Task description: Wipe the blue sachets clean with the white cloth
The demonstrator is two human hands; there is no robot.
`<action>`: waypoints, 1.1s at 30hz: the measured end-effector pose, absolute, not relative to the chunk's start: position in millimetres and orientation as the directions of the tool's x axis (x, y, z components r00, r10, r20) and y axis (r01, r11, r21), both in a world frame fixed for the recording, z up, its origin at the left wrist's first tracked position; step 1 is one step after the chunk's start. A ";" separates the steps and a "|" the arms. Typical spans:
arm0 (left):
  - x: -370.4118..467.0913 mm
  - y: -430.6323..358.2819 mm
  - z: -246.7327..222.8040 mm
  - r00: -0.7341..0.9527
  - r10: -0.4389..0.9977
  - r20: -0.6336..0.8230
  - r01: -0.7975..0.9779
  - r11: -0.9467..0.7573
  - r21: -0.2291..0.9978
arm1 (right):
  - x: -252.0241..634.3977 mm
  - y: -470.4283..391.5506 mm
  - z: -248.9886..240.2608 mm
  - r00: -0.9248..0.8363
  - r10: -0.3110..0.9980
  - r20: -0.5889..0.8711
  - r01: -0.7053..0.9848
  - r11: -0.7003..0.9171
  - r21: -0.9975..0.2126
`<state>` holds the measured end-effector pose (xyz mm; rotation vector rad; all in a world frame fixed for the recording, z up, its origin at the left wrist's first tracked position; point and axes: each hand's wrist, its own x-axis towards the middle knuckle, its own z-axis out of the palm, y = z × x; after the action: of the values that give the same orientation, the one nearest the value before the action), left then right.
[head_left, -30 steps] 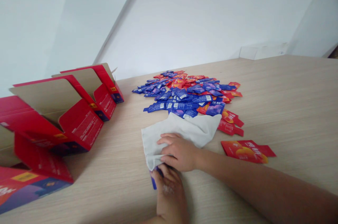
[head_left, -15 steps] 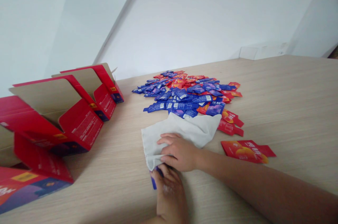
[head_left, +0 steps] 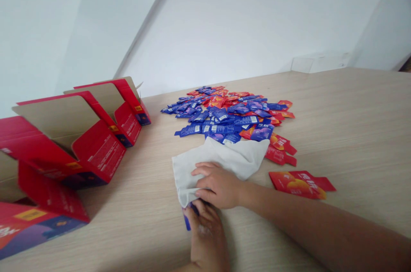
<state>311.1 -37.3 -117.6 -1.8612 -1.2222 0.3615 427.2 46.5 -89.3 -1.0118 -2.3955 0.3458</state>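
Observation:
A pale grey cloth (head_left: pixel 224 156) is spread on the table in front of me, with its left edge folded. My right hand (head_left: pixel 216 186) lies on its near part, fingers stretched out and slightly apart, palm down. Just below, close to the right thumb, my left hand (head_left: pixel 205 229) has its fingers bent over a blue packet (head_left: pixel 187 222). Only a narrow strip of that packet shows; the rest is hidden by the hand and the cloth. To the right of my right hand, a red-and-orange packet (head_left: pixel 298 184) lies flat, apart from the others.
Beyond the cloth a heap of blue and red packets (head_left: pixel 221 113) spreads over the wooden table (head_left: pixel 353 135). Several open red cartons (head_left: pixel 99 152) stand in a row at the left. A pale wall (head_left: pixel 250 19) rises behind, with a white box-like object (head_left: pixel 319 62) at its foot.

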 end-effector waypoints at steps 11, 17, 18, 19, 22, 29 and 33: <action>310.6 -37.2 -115.4 0.488 0.846 0.215 0.638 -0.177 -0.750 | 426.5 47.4 -91.5 -0.589 0.729 0.348 0.602 0.684 -0.413; 307.4 -36.7 -116.9 0.488 0.843 0.228 0.690 -0.213 -0.692 | 425.3 48.5 -94.6 -0.518 0.783 0.345 0.661 0.622 -0.419; 307.1 -36.5 -117.4 0.486 0.844 0.226 0.695 -0.216 -0.685 | 425.1 48.8 -95.2 -0.505 0.792 0.343 0.671 0.610 -0.422; 306.9 -36.3 -118.1 0.483 0.846 0.227 0.697 -0.214 -0.684 | 425.0 49.2 -95.7 -0.495 0.799 0.341 0.678 0.601 -0.423; 307.0 -35.6 -120.2 0.478 0.842 0.248 0.704 -0.199 -0.682 | 424.9 49.8 -95.9 -0.488 0.804 0.339 0.686 0.594 -0.421; 306.7 -34.3 -121.8 0.481 0.845 0.234 0.690 -0.200 -0.696 | 427.1 47.3 -90.1 -0.589 0.727 0.352 0.614 0.686 -0.391; 307.0 -35.1 -120.1 0.489 0.846 0.214 0.691 -0.226 -0.687 | 427.0 46.4 -89.7 -0.602 0.712 0.362 0.599 0.702 -0.385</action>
<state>307.0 -35.1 -120.1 -1.9844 -1.2660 0.2626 427.0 46.4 -89.7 -1.0044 -2.4165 0.3067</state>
